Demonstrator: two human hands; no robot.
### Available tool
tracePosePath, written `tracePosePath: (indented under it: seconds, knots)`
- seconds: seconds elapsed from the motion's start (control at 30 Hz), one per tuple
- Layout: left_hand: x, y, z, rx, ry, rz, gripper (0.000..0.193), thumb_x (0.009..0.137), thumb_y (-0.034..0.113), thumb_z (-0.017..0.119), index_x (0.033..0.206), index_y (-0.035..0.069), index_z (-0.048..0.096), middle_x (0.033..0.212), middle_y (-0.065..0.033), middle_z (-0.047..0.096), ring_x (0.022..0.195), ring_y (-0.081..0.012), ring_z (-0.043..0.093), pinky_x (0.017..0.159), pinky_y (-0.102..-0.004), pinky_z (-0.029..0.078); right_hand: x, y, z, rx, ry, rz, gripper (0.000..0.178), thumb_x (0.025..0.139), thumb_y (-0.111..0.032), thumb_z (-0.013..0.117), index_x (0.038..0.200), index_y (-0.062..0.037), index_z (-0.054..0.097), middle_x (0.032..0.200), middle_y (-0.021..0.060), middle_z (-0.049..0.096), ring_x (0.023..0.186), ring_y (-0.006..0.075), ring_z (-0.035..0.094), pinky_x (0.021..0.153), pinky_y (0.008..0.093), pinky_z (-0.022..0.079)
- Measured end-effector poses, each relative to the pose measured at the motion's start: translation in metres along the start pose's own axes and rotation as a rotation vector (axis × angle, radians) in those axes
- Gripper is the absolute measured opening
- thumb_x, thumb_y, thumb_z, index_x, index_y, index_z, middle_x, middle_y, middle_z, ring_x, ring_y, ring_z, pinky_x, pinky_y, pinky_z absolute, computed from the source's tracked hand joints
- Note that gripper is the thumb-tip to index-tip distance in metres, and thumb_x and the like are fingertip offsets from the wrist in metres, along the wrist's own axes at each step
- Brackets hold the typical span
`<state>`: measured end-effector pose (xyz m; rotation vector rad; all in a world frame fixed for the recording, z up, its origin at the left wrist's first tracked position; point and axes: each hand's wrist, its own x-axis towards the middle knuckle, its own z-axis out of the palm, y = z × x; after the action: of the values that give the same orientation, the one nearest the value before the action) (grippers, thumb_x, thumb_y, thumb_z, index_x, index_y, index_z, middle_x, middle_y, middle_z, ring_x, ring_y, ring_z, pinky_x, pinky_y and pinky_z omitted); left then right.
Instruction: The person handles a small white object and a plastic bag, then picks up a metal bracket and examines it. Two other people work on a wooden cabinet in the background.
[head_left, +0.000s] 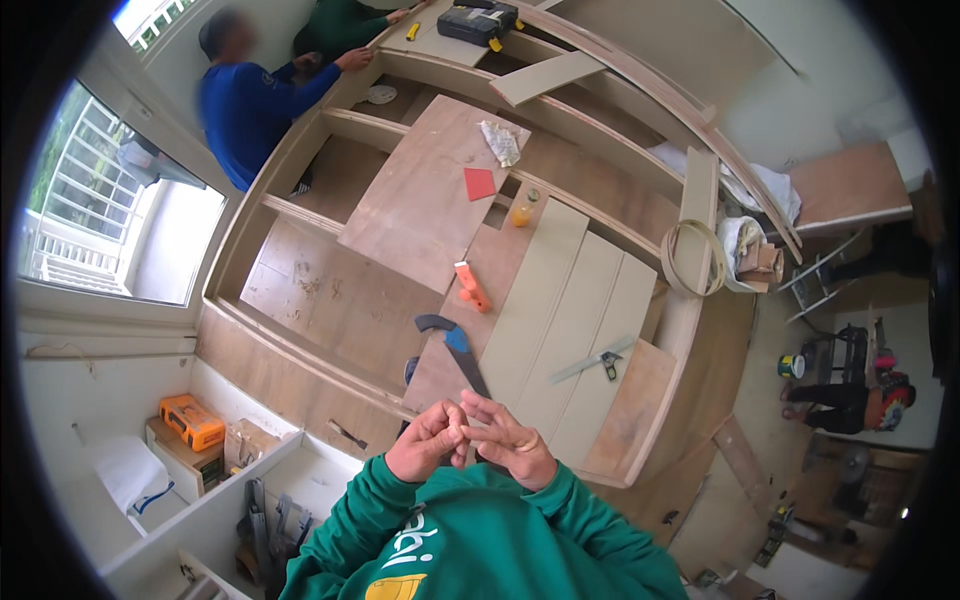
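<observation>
My left hand (427, 441) is closed in a pinch in front of my chest, and anything between its fingertips is too small to make out. My right hand (512, 442) meets it from the other side, fingers stretched out and apart, their tips touching the left hand's fingertips. Just beyond them lies a handsaw (456, 340) with a blue and black handle, its blade pointing toward my hands. Farther off, an orange hand plane (470, 287) rests on a wooden board. A combination square (597, 362) lies on the grooved pale panel (545, 300) to the right.
A large wooden frame (400, 65) with compartments surrounds the boards. On them are a yellowish bottle (525, 208), red sheet (480, 184) and crumpled white bag (500, 143). A banding coil (693, 258) leans right. People work at far left and right. An orange case (192, 422) sits left.
</observation>
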<state>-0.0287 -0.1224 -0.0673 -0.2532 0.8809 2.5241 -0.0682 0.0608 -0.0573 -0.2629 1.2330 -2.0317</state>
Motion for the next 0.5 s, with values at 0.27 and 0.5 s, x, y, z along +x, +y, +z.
tracePosePath:
  seconds: [0.27,0.5]
  knots:
    - [0.049,0.039,-0.145,0.196,0.334,-0.03,0.013,0.098,0.017,0.046,0.092,0.006,0.048,0.077,-0.0028,0.055,0.064,-0.0107,0.055,0.061,-0.0243,0.048,0.181,0.073,-0.055,-0.543,0.443,0.026,0.019,0.088,-0.008,0.059,0.105,-0.0034,0.065,0.112,0.0105,0.06,0.094,0.0146,0.061,0.078,0.0271,0.051]
    - [0.034,-0.066,-0.328,0.558,0.837,-0.291,0.014,0.092,0.015,0.053,0.094,0.002,0.053,0.071,-0.0064,0.056,0.061,-0.0152,0.057,0.055,-0.0292,0.05,0.318,0.14,-0.217,-0.963,0.519,0.203,0.026,0.085,-0.019,0.063,0.106,-0.0031,0.063,0.084,0.0104,0.065,0.081,0.0195,0.064,0.075,0.0299,0.051]
